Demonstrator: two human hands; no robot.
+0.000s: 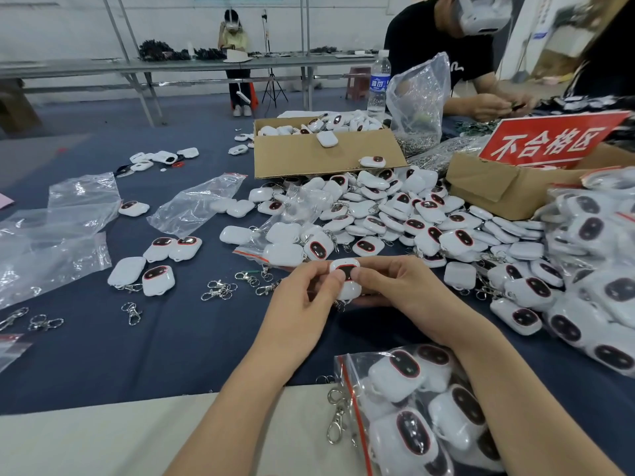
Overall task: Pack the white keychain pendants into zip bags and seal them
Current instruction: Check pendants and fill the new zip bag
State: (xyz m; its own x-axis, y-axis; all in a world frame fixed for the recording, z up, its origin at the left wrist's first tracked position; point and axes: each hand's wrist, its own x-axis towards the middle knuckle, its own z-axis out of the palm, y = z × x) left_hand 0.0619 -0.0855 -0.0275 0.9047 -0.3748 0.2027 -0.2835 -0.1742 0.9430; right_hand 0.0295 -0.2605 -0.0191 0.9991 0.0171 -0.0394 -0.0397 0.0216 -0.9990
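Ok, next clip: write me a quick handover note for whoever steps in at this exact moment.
Hands: left hand and right hand both pinch one white pendant above the table.
Stock: the loose pendant pile lies just beyond the hands, with empty zip bags to the left.
Done: a filled bag lies under the right forearm; I cannot tell whether it is sealed. More filled bags are stacked at right.
Left: bag the held pendant and the pile, then seal.
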